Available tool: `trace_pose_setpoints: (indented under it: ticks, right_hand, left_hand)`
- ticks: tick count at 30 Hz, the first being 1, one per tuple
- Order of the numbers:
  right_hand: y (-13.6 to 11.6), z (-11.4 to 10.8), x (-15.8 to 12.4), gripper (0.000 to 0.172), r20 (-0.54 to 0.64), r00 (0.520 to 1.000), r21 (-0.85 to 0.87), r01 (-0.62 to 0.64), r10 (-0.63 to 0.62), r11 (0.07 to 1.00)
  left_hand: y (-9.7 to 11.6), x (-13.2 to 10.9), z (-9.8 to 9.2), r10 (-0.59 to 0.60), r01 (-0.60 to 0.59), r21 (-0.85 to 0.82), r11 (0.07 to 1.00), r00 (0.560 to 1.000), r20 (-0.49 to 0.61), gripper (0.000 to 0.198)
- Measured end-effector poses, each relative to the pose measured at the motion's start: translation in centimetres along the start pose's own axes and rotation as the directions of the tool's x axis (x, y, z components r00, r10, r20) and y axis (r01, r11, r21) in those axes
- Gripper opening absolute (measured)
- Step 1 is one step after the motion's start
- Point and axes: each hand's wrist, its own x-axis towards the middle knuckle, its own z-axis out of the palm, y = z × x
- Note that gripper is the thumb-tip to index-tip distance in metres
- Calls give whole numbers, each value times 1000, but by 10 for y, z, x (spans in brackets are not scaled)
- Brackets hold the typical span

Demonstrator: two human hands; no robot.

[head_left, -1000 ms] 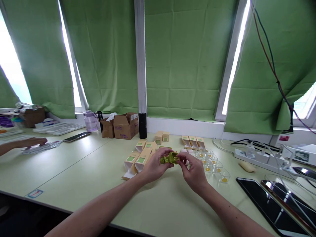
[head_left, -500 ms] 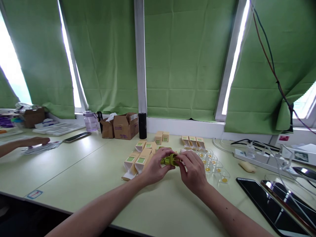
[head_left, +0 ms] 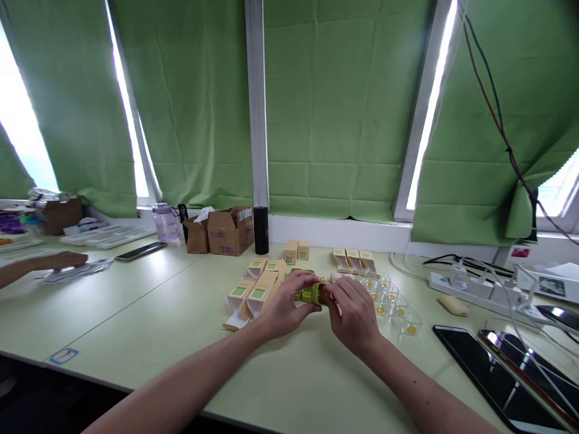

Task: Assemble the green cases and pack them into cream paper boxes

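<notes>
Between my hands, above the table, is a small yellow-green plastic piece (head_left: 310, 294) with a hollow, cup-like right end. My left hand (head_left: 287, 306) is closed around its left part. The fingers of my right hand (head_left: 353, 310) pinch the open right end; whatever is inside it is hidden by the fingertips. Small tan boxes with green labels (head_left: 259, 294) lie left of my left hand, some with open flaps. Beyond my right hand stand several clear plastic cups (head_left: 411, 326) with yellow spots at the bottom. More yellow-green pieces are partly hidden behind my hands.
Tan boxes (head_left: 354, 260) stand farther back, near a black cylinder (head_left: 261, 230) and cardboard cartons (head_left: 230, 232). To the right are a power strip (head_left: 479, 289), cables and dark tablets (head_left: 488, 374). At far left another person's hand (head_left: 67, 260) rests on papers.
My hands stay in nearly the same place, with the right fingers slightly shifted at the piece's open end. The other person's hand has slid a little to the left.
</notes>
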Motion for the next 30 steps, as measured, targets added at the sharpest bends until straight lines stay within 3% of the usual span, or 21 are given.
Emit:
trace_pose_setpoints:
  ticks: [20, 25, 30]
  right_hand:
    - [5, 4, -2, 21, 40, 999, 97, 33, -37, 995]
    - [6, 0, -1, 14, 32, 999, 115, 38, -42, 993]
    - [3, -6, -1, 29, 31, 999, 146, 17, -22, 989]
  left_hand:
    - [-5, -2, -2, -1, 1, -9, 1000, 1000, 31, 48]
    - [-6, 0, -4, 7, -6, -28, 1000, 1000, 25, 46]
    - [-7, 3, -9, 26, -27, -14, 1000, 998, -55, 43]
